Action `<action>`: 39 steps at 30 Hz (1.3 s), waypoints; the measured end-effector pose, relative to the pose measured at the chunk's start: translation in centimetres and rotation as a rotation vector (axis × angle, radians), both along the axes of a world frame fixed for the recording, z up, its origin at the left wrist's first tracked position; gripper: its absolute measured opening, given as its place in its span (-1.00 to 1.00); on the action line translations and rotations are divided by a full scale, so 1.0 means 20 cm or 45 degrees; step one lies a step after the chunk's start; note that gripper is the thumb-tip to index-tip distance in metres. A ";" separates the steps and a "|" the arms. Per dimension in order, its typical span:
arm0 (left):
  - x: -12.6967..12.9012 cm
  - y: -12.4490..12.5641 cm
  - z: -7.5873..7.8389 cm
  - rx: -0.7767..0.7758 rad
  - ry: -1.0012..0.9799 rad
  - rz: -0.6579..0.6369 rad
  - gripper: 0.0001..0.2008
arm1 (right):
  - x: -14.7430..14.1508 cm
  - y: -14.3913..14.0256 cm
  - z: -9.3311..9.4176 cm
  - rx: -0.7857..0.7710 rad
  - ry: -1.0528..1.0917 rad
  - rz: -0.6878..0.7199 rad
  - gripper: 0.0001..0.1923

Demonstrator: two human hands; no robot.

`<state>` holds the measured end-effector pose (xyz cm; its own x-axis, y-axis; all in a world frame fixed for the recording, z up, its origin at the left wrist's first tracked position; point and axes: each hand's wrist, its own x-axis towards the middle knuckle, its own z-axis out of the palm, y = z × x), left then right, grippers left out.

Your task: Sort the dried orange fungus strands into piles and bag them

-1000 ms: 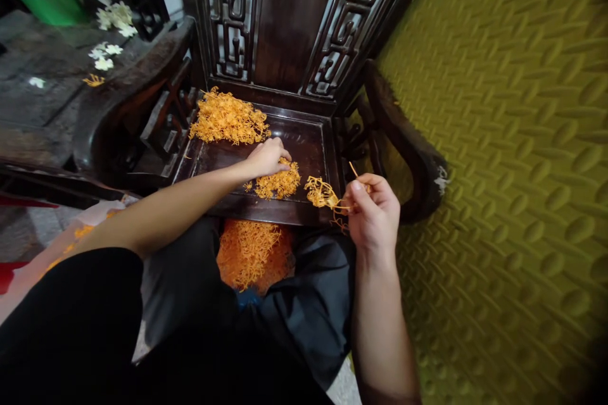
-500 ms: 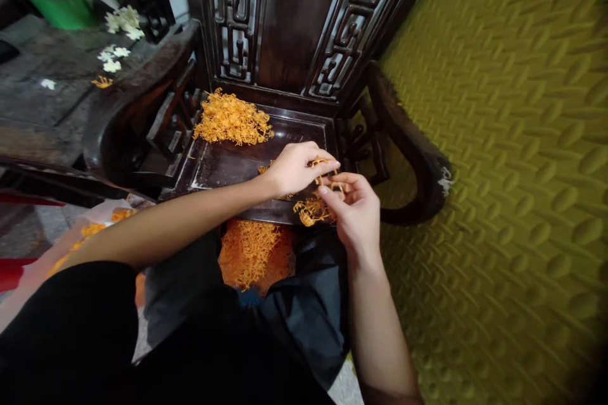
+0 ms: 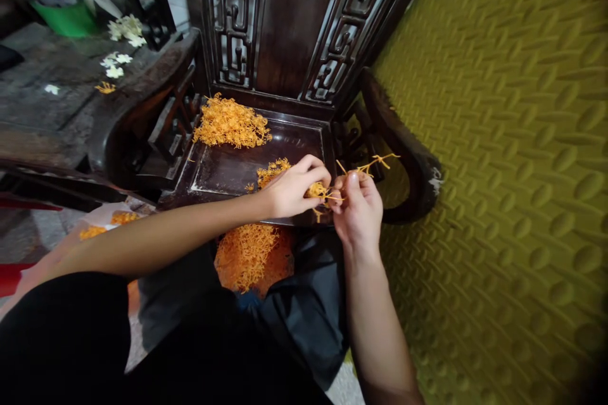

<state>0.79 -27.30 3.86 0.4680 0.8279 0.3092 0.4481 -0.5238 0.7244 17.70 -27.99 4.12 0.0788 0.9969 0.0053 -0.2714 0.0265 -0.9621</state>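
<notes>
Both my hands pinch one orange strand clump (image 3: 319,190) over the chair seat (image 3: 228,168) front edge: left hand (image 3: 292,190), right hand (image 3: 357,205). Black bag (image 3: 304,304) below holds more strands (image 3: 247,256).

Just one camera here, worn on the person's head — it looks forward and steeply down, so both forearms come in from the bottom edge and meet near the middle. It sits close to the work: the left hand (image 3: 292,190) and right hand (image 3: 358,205) fill the centre, right over the front edge of a dark carved chair (image 3: 289,25). The chair back runs off the top, a yellow patterned mat (image 3: 498,171) fills the right side — no second view to compare.
</notes>
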 end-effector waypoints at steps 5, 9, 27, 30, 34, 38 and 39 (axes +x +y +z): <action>-0.06 0.02 0.01 0.052 0.333 -0.117 -0.93 | 0.00 -0.01 -0.02 0.093 -0.091 -0.076 -0.57; -0.15 0.05 0.06 -0.423 0.107 -0.226 -0.84 | 0.04 -0.02 -0.05 0.232 -0.388 -0.036 -0.68; -0.29 0.10 0.09 -0.946 -0.422 -0.207 -0.82 | 0.09 -0.04 -0.05 -0.172 -0.377 0.316 -0.58; -0.30 0.15 0.06 -0.972 -0.418 -0.090 -0.88 | 0.12 -0.04 -0.06 -0.209 -0.412 0.298 -0.54; -0.38 0.28 -0.02 -0.990 -0.486 0.317 -0.85 | 0.22 -0.01 -0.06 -0.270 -0.352 0.043 -0.44; -0.41 0.41 -0.16 -0.859 -0.244 0.526 -0.98 | 0.32 0.05 -0.04 -0.378 -0.278 -0.083 -0.39; -0.39 0.43 -0.19 -0.764 -0.111 0.484 -0.93 | 0.33 0.06 -0.04 -0.391 -0.285 -0.060 -0.39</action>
<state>-6.98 -18.75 0.10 0.1079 0.9679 -0.2271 0.4477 0.1567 0.8804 24.35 -26.84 3.29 0.1557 0.9501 -0.2705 -0.0589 -0.2644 -0.9626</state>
